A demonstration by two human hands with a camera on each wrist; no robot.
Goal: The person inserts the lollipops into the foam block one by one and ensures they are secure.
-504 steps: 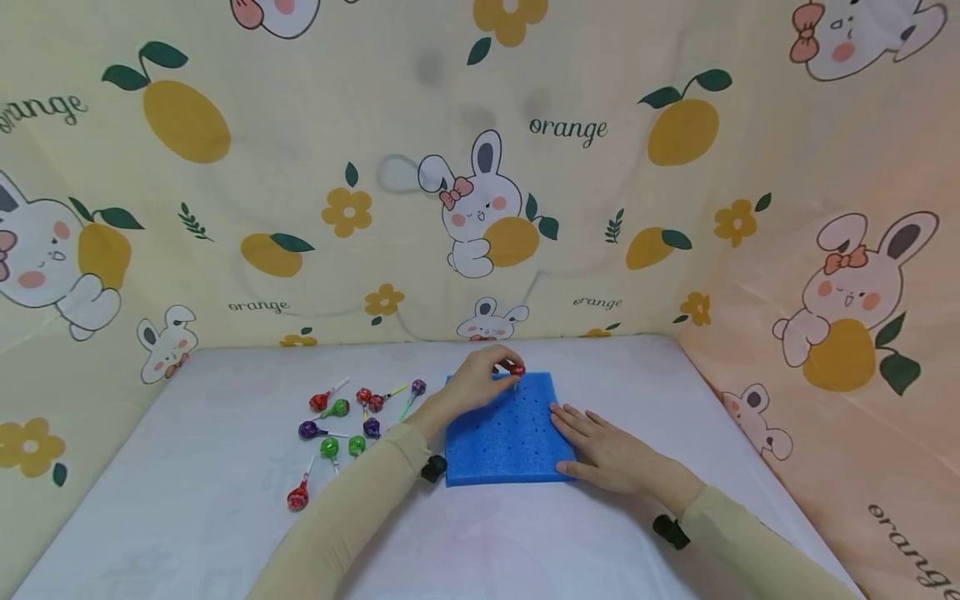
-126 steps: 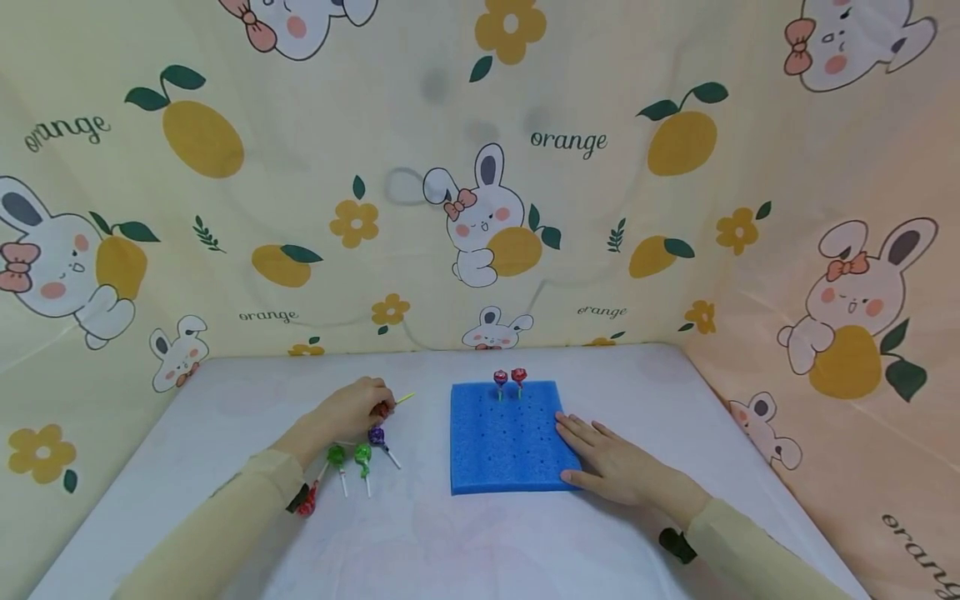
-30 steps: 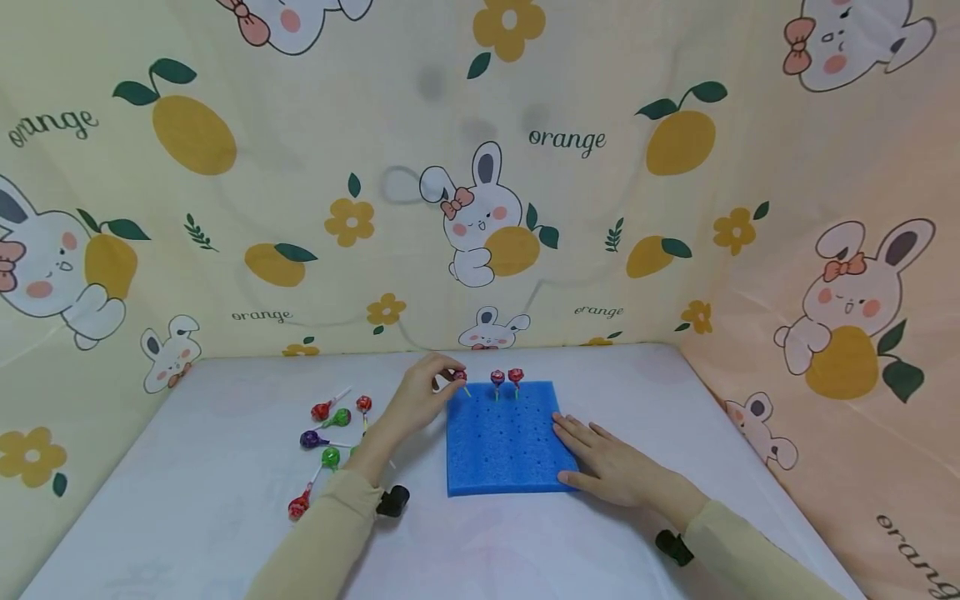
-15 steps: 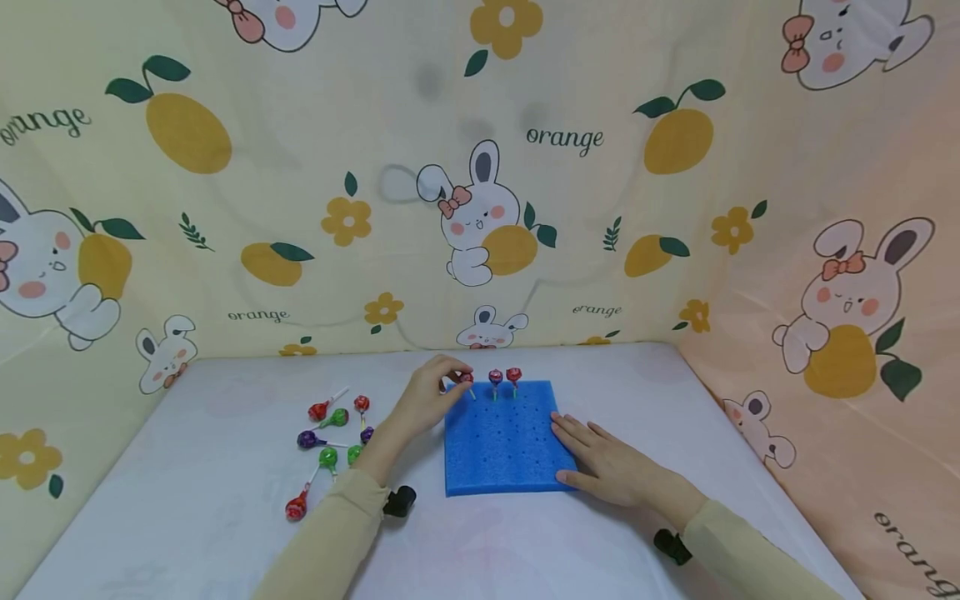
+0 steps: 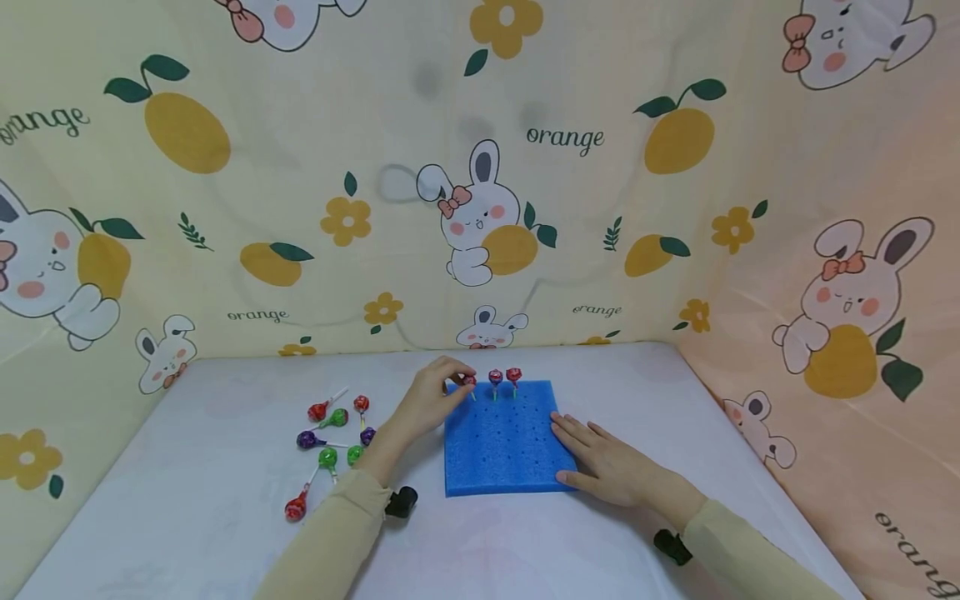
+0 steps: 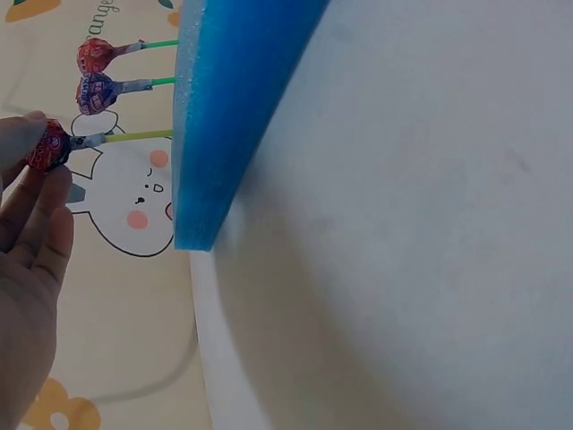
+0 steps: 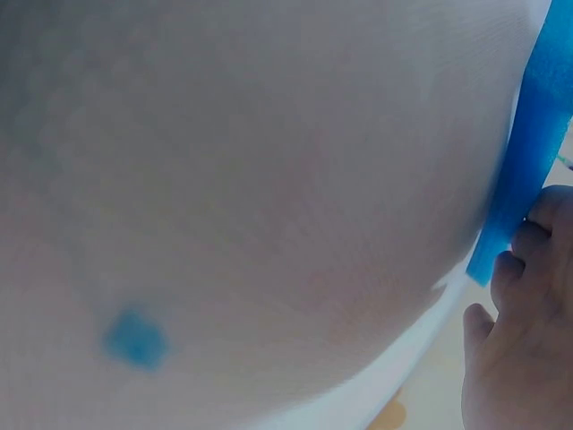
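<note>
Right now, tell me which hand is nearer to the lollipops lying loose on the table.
Left. The left hand pinches a red lollipop at the blue foam block, just right of the loose lollipops. The right hand rests on the block's far side.

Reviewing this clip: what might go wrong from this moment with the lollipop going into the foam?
The left hand pinches the third lollipop by its head, so the thin stick may bend or enter tilted. It sits close to the two planted lollipops, which might get knocked. The right hand steadies only the foam block edge; it may shift.
</note>
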